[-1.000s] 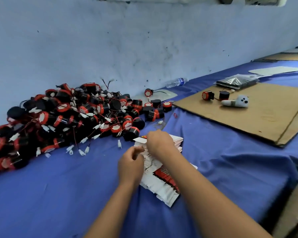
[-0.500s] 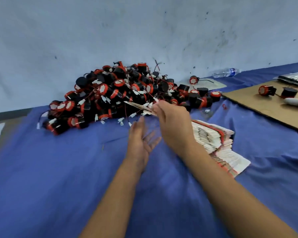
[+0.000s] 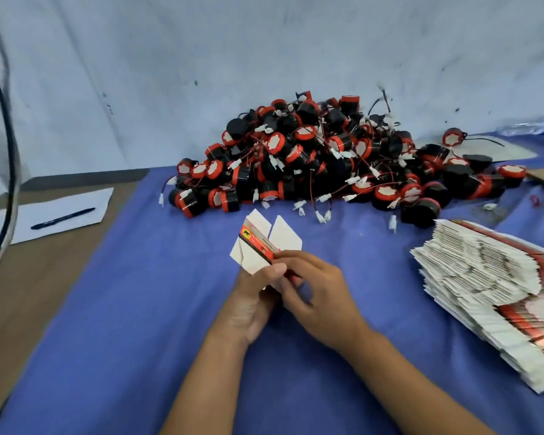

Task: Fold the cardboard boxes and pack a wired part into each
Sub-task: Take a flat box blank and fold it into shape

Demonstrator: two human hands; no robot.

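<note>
Both hands are holding one flat cardboard box (image 3: 266,243) just above the blue cloth (image 3: 123,309) covering the bench. The left hand (image 3: 255,296) is closing its grip on the box's lower edge, with the thumb lying across the printed face and the palm turned up beneath it. The right hand (image 3: 319,296) is pinching the same box from the right, its fingers curled in against the near end; how far they are reaching behind the card cannot be told. The box is tilting up and away from the person, its white flaps fanning out at the far end and a red and black printed band running along it.

Beyond the box, a large pile of wired parts (image 3: 327,158) is sitting against the pale wall (image 3: 264,42), black round bodies with red rims, thin red and black leads and small white plugs trailing onto the cloth. To the right, a stack of flat boxes (image 3: 484,271) is leaning in a slumped fan, well apart from the hands. At the far right, a clear plastic bottle (image 3: 531,125) is lying on its side by the wall. To the left, off the cloth, a sheet of white paper (image 3: 76,202) is lying on the brown surface with a dark pen (image 3: 63,218) resting on it, and a dark cable (image 3: 8,127) is hanging down the left edge.
</note>
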